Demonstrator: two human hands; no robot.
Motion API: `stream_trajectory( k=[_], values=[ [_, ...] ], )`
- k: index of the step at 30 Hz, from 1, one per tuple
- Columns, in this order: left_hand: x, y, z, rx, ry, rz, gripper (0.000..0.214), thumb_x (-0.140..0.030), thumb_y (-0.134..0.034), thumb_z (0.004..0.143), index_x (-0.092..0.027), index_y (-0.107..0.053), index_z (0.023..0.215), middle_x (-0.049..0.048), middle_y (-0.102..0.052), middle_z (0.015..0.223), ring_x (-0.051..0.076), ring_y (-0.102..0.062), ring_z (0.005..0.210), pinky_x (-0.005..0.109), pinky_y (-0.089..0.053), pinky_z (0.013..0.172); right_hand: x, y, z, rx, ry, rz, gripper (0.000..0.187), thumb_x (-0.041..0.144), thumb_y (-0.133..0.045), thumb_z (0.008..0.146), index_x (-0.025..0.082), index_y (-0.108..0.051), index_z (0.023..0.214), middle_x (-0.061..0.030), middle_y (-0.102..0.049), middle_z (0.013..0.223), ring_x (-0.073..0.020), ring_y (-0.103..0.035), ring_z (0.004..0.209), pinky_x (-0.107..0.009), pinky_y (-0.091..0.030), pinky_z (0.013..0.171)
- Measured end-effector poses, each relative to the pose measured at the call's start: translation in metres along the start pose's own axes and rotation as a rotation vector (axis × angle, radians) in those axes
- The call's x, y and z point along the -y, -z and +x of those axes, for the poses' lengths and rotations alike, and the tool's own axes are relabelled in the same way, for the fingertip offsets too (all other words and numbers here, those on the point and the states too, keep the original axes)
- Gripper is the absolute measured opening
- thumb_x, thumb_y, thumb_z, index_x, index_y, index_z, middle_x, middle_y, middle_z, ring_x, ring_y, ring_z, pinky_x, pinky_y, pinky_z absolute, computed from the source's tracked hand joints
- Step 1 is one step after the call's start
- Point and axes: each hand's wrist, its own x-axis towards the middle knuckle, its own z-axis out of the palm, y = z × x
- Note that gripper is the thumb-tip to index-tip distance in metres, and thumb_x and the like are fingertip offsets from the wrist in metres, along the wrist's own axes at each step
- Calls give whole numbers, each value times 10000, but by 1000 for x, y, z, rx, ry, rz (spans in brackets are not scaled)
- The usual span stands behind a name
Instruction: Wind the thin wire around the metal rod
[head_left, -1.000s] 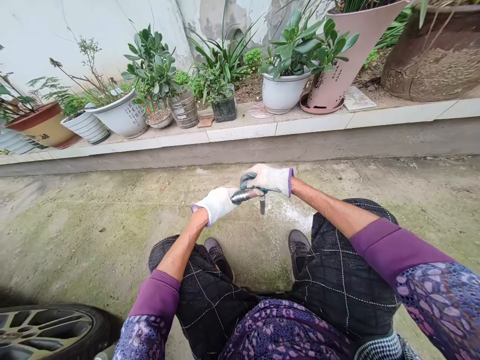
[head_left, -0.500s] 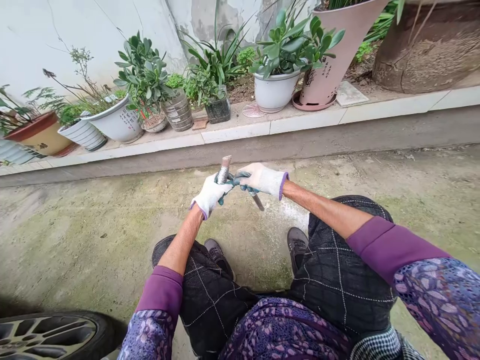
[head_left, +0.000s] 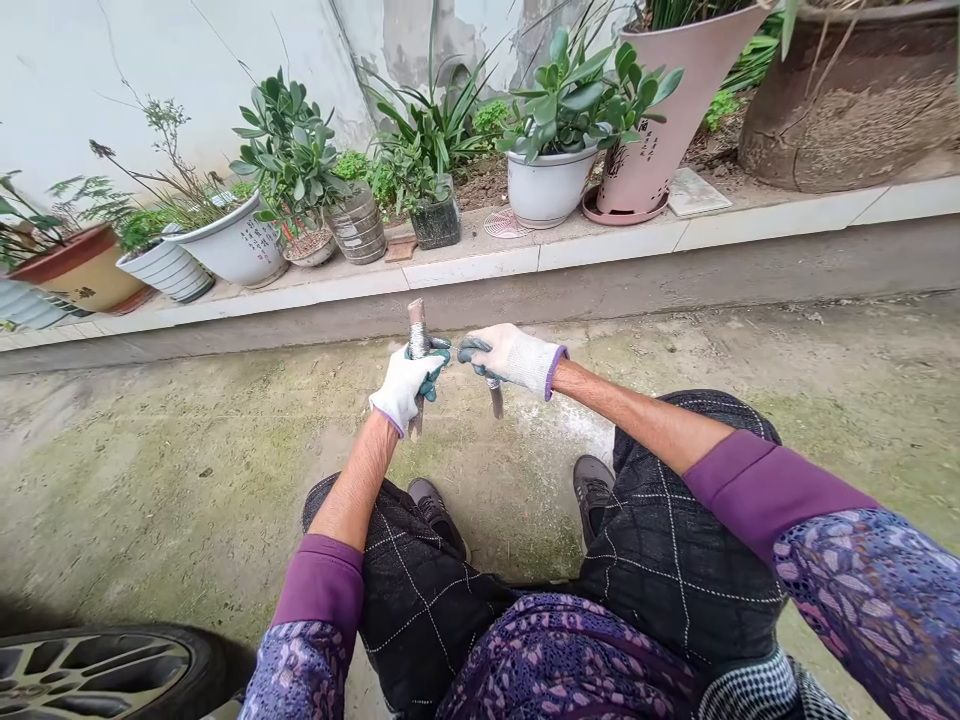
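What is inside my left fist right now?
The left hand grips a roughly upright rod: its silvery wrapped top pokes out above the fist, its thin lower end below. The stretch between is covered by the grip. The right hand beside it holds a short tool.

ground: mossy concrete | on it: shoes, car tyre, white powder patch

- Two gloved hands are seen, each closed on something.
- Two metal pieces are held, one per hand.
- Two dark shoes are seen on the ground.
- Ten plant pots are counted on the ledge, the leftmost cut off.
- One car wheel is seen.
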Motion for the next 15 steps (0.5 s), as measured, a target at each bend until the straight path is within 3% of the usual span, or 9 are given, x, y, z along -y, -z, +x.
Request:
stream_trajectory(
  k=[9, 12, 15],
  values=[
    [-6, 5, -1, 122, -38, -295, 470, -252, -789, 637, -173, -625, 1071, -143, -364, 514, 33, -241, 361, 202, -276, 340, 2, 7, -3, 53, -156, 144, 213, 214, -519, 904, 152, -701, 995, -9, -656, 746, -70, -476, 501, -185, -343, 453],
    [-8, 6, -2, 119, -64, -324, 451, -267, -799, 646, -176, -632, 1055, -140, -367, 528, 27, -243, 360, 198, -275, 342, -3, 9, -1, 63, -107, 11, 223, 217, -523, 905, 148, -708, 1009, -26, -683, 787, -87, -518, 565, -194, -366, 507],
    [-7, 4, -3, 96, -91, -339, 386, -284, -800, 670, -181, -625, 998, -137, -374, 521, 25, -244, 359, 190, -272, 341, -9, 11, 0, 89, -73, -270, 222, 243, -531, 913, 164, -724, 985, -54, -727, 864, -135, -606, 697, -226, -384, 584]
  ],
)
